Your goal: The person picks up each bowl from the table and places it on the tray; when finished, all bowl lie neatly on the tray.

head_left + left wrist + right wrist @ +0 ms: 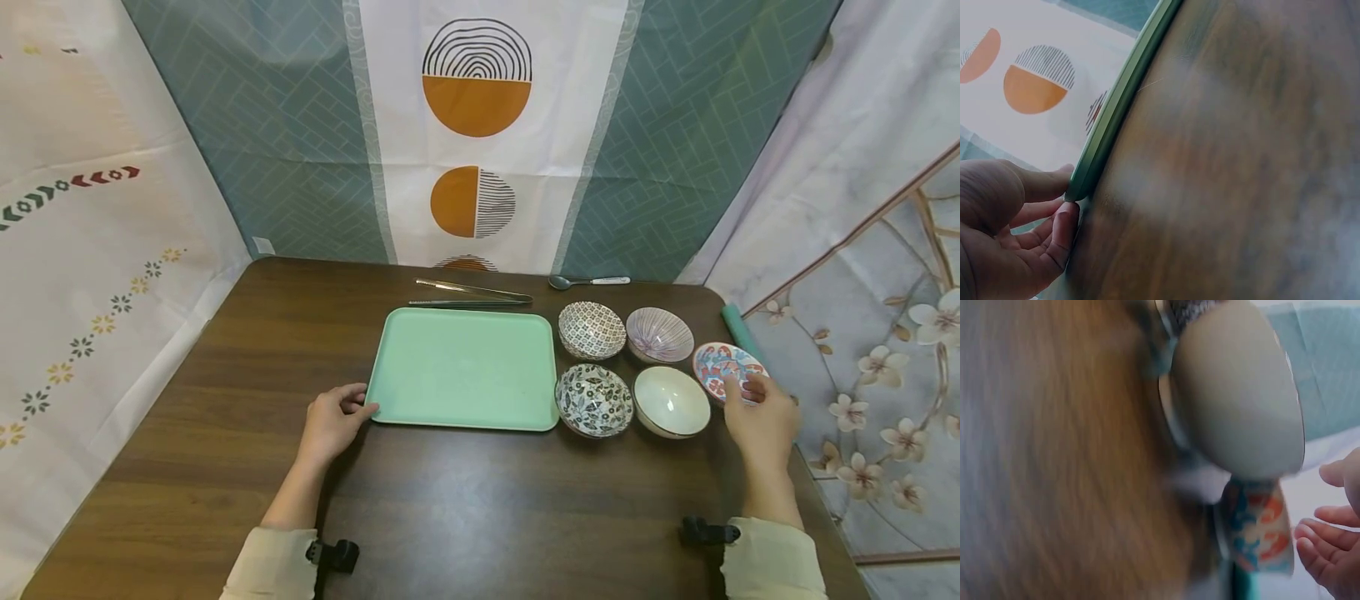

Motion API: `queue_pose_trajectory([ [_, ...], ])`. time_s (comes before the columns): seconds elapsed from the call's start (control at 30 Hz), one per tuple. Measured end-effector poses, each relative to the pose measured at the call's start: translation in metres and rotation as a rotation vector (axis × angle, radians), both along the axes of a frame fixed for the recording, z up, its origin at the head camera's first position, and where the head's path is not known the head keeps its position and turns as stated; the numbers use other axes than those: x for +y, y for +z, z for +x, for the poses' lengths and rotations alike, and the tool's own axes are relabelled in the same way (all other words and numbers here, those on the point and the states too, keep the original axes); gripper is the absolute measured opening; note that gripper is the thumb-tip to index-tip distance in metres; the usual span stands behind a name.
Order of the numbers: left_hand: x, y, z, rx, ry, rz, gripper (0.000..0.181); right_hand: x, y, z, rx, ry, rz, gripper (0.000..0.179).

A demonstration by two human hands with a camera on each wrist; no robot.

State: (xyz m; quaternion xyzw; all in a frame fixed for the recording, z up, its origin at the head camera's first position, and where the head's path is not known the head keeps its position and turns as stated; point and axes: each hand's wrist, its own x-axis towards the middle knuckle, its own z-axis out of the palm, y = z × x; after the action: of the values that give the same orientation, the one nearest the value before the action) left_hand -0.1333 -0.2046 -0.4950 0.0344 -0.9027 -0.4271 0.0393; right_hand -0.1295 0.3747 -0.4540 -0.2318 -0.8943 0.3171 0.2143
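Note:
A mint-green rectangular tray [465, 367] lies on the table. At its near left corner my left hand [335, 422] pinches the edge; in the left wrist view the thumb [1047, 184] is on the rim and the fingers curl beneath the corner. My right hand [765, 417] hovers at the near right side of a small red-and-blue patterned bowl [723, 367]. In the right wrist view its fingers [1329, 540] are spread and relaxed, apart from that bowl [1260, 528]. A plain cream bowl [671, 400] stands just left of the patterned one.
Right of the tray stand a floral bowl [594, 402], a brown-dotted bowl [591, 329] and a purple-streaked bowl [660, 335]. Tongs [472, 296] and a spoon [588, 282] lie behind. A green cylindrical object [741, 333] is at the table's right edge.

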Motion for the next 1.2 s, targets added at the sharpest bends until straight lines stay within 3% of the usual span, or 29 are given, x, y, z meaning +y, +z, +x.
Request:
queue_pose_trajectory([
  [0.13,0.000,-0.001,-0.002,-0.004,0.002,-0.007,0.037,0.011,-0.006,0.005,0.017,-0.071,0.017,0.047],
  [0.37,-0.002,-0.002,-0.003,-0.021,0.019,-0.007,0.035,0.021,-0.017,0.009,0.135,-0.091,0.073,0.039],
  [0.63,-0.004,-0.003,-0.004,-0.030,0.032,0.009,0.031,0.032,-0.028,0.007,0.045,-0.133,0.054,0.042],
  [0.9,-0.002,-0.003,-0.003,-0.038,0.023,0.023,0.031,0.040,-0.027,0.000,-0.052,-0.153,0.006,0.047],
  [1.2,-0.002,-0.003,-0.006,-0.031,0.028,0.021,0.031,0.053,-0.021,-0.007,-0.153,-0.115,-0.272,0.053],
])
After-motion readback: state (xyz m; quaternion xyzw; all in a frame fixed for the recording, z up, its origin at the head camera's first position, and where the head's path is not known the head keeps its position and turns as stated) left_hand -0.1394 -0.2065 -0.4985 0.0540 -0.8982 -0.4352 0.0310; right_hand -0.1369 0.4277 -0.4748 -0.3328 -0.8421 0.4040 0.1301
